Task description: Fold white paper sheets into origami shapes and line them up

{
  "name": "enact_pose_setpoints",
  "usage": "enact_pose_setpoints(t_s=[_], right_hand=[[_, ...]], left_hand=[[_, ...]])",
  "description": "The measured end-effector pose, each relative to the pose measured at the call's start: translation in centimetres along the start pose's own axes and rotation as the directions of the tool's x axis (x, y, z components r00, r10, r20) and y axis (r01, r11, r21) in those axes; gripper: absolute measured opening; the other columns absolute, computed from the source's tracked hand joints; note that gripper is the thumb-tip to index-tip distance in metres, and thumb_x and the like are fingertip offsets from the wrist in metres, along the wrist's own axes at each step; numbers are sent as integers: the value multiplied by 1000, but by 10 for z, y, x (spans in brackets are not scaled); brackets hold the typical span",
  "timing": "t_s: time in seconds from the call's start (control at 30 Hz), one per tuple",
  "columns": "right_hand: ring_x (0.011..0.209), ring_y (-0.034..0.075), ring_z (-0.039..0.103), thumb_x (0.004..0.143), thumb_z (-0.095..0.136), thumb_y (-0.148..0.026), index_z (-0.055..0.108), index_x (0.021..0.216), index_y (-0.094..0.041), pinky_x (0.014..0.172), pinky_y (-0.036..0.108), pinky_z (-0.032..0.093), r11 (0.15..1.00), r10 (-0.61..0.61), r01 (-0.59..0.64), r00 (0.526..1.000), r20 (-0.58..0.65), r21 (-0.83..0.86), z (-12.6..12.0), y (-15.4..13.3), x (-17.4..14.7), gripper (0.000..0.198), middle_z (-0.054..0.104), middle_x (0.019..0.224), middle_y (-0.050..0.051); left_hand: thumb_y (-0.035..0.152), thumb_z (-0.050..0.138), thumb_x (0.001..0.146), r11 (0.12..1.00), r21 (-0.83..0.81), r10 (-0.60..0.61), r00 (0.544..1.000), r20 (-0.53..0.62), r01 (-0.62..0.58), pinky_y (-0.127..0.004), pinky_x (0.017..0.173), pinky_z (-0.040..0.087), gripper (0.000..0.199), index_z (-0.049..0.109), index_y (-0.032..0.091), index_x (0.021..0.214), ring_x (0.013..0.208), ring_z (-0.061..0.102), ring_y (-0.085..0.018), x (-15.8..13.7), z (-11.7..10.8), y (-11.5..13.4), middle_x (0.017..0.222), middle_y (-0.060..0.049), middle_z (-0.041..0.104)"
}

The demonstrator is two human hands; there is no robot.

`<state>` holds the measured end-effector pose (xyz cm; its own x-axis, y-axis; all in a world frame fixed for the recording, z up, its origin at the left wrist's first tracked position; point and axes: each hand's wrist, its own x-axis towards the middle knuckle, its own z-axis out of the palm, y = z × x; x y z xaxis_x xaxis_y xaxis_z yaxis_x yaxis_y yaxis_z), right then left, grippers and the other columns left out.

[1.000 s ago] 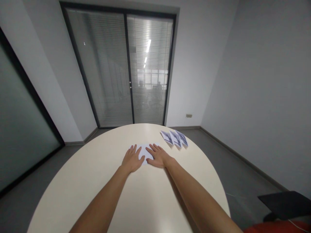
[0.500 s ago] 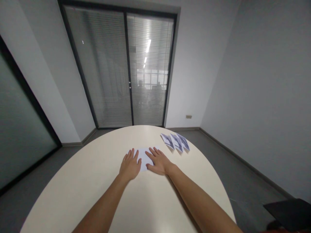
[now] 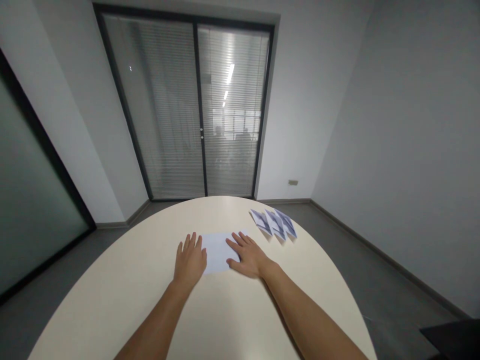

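Note:
A pale sheet of paper (image 3: 216, 254) lies flat on the round table, partly covered by both hands. At its left edge my left hand (image 3: 190, 261) is flat, fingers pointing away from me. My right hand (image 3: 248, 256) lies spread over the paper's right part, its thumb stretched towards the middle of the sheet. Neither hand grips anything. Beyond my right hand stand several folded paper pieces (image 3: 275, 224) with grey-blue printing, close together near the table's far right edge.
The cream round table (image 3: 123, 290) fills the lower view, its curved edge dropping to a grey floor (image 3: 397, 280). Behind it are glazed panels with blinds (image 3: 168, 110). A dark flat object (image 3: 453, 337) shows at the lower right.
My left hand has slid left, uncovering more of the paper between the hands. My right hand stays nearly in place. The view has shifted slightly.

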<state>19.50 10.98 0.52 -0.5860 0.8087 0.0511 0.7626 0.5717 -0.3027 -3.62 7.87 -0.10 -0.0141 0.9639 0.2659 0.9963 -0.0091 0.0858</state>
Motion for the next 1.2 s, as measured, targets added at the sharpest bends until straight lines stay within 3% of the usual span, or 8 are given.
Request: enact_pose_setpoints(t_s=[0.13, 0.23, 0.53, 0.83, 1.03, 1.2], right_hand=[[155, 35, 11, 93, 48, -64, 31, 159, -23, 124, 51, 13, 1000, -6, 6, 1000, -5, 0, 0, 0, -1, 80, 19, 167, 12], [154, 35, 13, 93, 49, -62, 32, 159, -21, 124, 51, 14, 1000, -16, 17, 1000, -16, 9, -2, -1, -1, 79, 19, 166, 12], [153, 36, 18, 96, 44, -62, 37, 157, -21, 123, 53, 18, 999, -3, 4, 1000, -18, 38, -7, 1, -10, 73, 25, 165, 13], [151, 34, 27, 105, 29, -47, 44, 153, -22, 121, 57, 20, 999, -21, 22, 999, -25, 39, -17, 8, -21, 57, 34, 162, 13], [142, 27, 44, 103, 37, -40, 60, 139, -27, 122, 55, 18, 986, -153, 159, 982, -111, 51, -19, 5, -18, 45, 54, 149, 10], [142, 31, 44, 94, 54, -53, 60, 141, -18, 118, 46, 32, 966, -240, 248, 965, -104, 70, -17, 4, -20, 59, 51, 151, 16]], left_hand=[[34, 34, 101, 954, -196, 223, 974, -43, -227, -45, 123, 29, 53, 45, 19, 151, 149, 35, -24, -2, -2, 8, 161, -9, 38], [44, 40, 100, 938, -230, 284, 955, 81, -259, -50, 123, 27, 57, 45, 20, 151, 150, 33, -28, -5, 2, 12, 161, -10, 38], [46, 36, 101, 944, -195, 305, 930, 207, -266, -50, 124, 23, 58, 43, 20, 153, 153, 25, -29, -9, -1, 10, 164, -10, 30], [37, 35, 101, 933, -234, 311, 941, 137, -274, -44, 123, 27, 52, 50, 21, 148, 149, 34, -25, -7, 7, 5, 160, -7, 38], [37, 37, 100, 928, -251, 306, 948, 92, -275, -45, 123, 29, 50, 53, 23, 146, 149, 36, -24, -7, 7, 6, 159, -6, 42], [35, 39, 100, 923, -264, 310, 947, 85, -279, -46, 122, 30, 48, 56, 21, 143, 147, 39, -26, -8, 3, 8, 157, -8, 45]])
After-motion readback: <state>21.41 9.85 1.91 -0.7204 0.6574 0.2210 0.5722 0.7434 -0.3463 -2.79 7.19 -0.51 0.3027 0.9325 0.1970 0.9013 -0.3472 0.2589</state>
